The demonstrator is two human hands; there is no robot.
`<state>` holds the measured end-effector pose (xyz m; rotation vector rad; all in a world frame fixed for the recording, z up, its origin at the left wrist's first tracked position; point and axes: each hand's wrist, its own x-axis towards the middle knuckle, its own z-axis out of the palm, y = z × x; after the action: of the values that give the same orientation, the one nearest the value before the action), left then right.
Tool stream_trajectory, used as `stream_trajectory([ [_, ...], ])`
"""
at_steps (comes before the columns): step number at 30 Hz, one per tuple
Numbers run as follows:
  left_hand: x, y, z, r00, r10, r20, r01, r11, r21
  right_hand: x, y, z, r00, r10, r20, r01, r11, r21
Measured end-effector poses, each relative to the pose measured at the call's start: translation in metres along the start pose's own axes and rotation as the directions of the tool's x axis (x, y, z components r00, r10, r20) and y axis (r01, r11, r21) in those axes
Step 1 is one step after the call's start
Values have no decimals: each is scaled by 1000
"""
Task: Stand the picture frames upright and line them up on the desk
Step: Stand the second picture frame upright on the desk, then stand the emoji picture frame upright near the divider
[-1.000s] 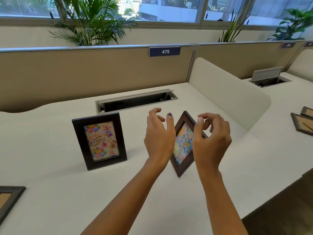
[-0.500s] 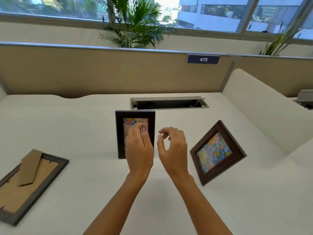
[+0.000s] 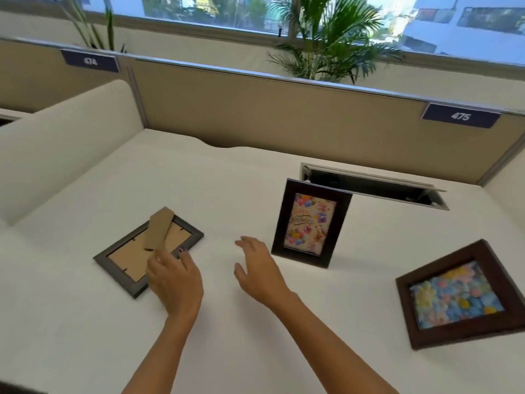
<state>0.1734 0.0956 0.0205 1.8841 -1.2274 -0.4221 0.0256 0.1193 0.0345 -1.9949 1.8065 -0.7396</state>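
Observation:
A grey frame (image 3: pixel 119 253) lies face down on the white desk (image 3: pixel 213 194), its cardboard back and raised easel flap showing. My left hand (image 3: pixel 174 277) rests on its near right corner, fingers touching the frame edge and the flap. A black frame (image 3: pixel 311 223) with a birthday picture stands upright in the middle. At the right, a brown frame (image 3: pixel 460 294) with pastel flowers stands leaning back. My right hand (image 3: pixel 258 268) hovers open over the desk between the grey and black frames, holding nothing.
An open cable tray (image 3: pixel 375 184) is set into the desk behind the black frame. Beige partition walls (image 3: pixel 255 109) close off the back, and a white divider (image 3: pixel 56 146) stands at the left. Plants and windows lie beyond.
The view has swung left. Both hands left the brown frame and moved left past the black frame; my left hand now touches the face-down grey frame.

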Motion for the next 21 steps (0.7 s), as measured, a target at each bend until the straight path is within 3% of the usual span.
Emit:
stream_trajectory([
  [6,13,-33,-27,973,-230,-11,229,971,-63,27,-28,37,964,53,259,-63,997,32],
  [10,15,-37,-40,966,-257,17,256,952,-167,49,-38,51,915,45,400,-62,998,30],
  [15,17,-32,-46,952,-305,43,306,921,-243,70,-45,64,894,79,441,-98,995,19],
  [21,26,-23,-52,890,-452,60,444,830,-338,80,-45,70,939,117,325,-160,981,107],
])
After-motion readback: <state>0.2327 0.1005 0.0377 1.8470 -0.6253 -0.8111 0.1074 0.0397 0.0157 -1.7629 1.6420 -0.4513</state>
